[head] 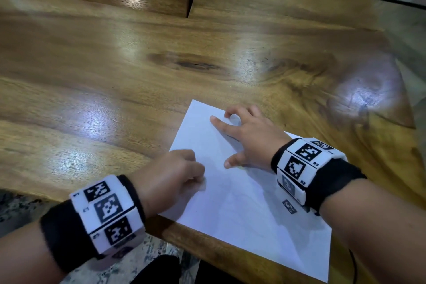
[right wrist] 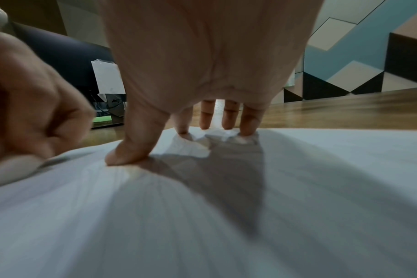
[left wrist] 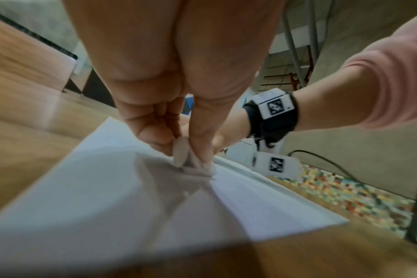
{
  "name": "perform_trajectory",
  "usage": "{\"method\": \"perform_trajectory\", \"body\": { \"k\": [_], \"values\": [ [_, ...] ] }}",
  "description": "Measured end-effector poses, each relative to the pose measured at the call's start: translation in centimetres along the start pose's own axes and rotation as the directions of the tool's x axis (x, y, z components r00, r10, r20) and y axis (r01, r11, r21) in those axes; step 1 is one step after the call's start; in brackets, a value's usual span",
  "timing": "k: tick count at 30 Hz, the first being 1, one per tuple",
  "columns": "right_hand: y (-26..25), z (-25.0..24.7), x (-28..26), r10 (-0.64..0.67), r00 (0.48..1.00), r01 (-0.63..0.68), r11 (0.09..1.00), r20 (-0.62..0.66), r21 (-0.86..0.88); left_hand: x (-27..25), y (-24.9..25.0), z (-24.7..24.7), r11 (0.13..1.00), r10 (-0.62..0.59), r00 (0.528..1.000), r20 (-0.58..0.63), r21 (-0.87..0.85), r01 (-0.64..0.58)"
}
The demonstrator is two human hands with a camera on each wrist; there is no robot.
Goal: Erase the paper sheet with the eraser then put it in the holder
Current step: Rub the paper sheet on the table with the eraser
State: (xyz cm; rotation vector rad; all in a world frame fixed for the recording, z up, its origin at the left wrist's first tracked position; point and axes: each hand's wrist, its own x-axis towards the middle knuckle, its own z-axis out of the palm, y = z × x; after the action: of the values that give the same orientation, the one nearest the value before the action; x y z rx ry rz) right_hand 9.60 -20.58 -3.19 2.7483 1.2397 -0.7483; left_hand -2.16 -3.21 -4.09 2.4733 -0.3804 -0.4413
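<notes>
Glossy wooden counter [head: 115, 64] fills the head view, with speckled floor showing past its near edge at the left. Furthest left, the left hand [head: 170, 177] has its fingers [left wrist: 152, 131] curled down and pinching a small whitish eraser [left wrist: 183, 156] against the paper sheet [head: 242, 203], close to the sheet's left edge. That sheet lies flat at the counter's near corner, its lower edge just about at the counter's rim. To the right, the right hand [head: 246, 138] is spread open on the upper part of the sheet, thumb and straight fingertips [right wrist: 248, 127] pressing it down, gripping nothing. No holder shows in any view.

Risks, as I judge them: the paper looks thin and already ripples between the two hands, so a hard stroke towards the unpinned near edge could crease or tear it. Should the right hand lift, the sheet would likely slide on the shiny wood. The eraser is small, so it could slip out of the pinch.

Both wrist bands carry square black-and-white coded markers; beside those on the right band the small labels "R2" and "R3" can be read. Any marks on the sheet are too faint to read.
</notes>
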Motion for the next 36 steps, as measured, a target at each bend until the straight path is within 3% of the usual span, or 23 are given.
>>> {"method": "perform_trajectory", "body": {
  "k": [6,10,12,16,19,21,23,25,28,33,36],
  "values": [
    [-0.1,-0.1,-0.2,0.007,1.000,-0.007,1.000,0.005,0.009,-2.3,0.7,0.9,0.997,-0.026,0.988,0.151,-0.067,0.037],
    [0.0,0.1,-0.2,0.013,1.000,-0.013,1.000,-0.012,0.020,0.2,0.2,-0.1,1.000,-0.006,1.000,-0.024,-0.005,0.006],
    [-0.1,0.1,-0.1,0.010,1.000,-0.010,1.000,-0.011,0.020,0.5,0.1,0.1,1.000,-0.015,0.999,-0.045,0.024,0.016],
    [0.0,-0.1,-0.3,0.004,1.000,-0.004,0.999,-0.006,0.038,-1.7,1.1,1.3,1.000,0.025,0.992,0.123,-0.002,-0.025],
    [-0.1,0.0,-0.3,0.005,1.000,-0.004,0.998,-0.014,0.057,-1.5,1.1,0.7,1.000,0.016,0.985,0.173,-0.021,-0.012],
    [-0.1,0.1,-0.3,0.030,0.999,-0.026,0.995,-0.039,0.097,0.2,0.8,-0.7,0.999,-0.035,0.994,0.100,-0.027,0.038],
    [-0.1,0.3,-0.3,0.080,0.994,-0.067,0.985,-0.073,0.158,2.4,0.6,-2.0,0.997,-0.079,0.994,-0.071,0.010,0.080],
    [-0.1,0.5,-0.5,0.114,0.988,-0.091,0.975,-0.104,0.205,4.3,0.5,-3.1,0.977,-0.206,0.959,-0.194,0.013,0.213],
    [0.7,0.6,-1.2,0.118,0.987,-0.085,0.959,-0.107,0.271,6.0,0.1,-3.4,0.937,-0.348,0.915,-0.204,-0.048,0.346],
    [2.4,0.6,-2.8,0.098,0.993,-0.087,0.983,-0.066,0.160,6.6,1.1,-4.2,0.918,-0.392,0.911,-0.126,0.000,0.396],
    [2.1,0.5,-3.1,0.084,0.995,-0.077,0.991,-0.060,0.110,8.7,2.1,-4.9,0.925,-0.374,0.913,-0.162,0.010,0.381]
  ]
}}
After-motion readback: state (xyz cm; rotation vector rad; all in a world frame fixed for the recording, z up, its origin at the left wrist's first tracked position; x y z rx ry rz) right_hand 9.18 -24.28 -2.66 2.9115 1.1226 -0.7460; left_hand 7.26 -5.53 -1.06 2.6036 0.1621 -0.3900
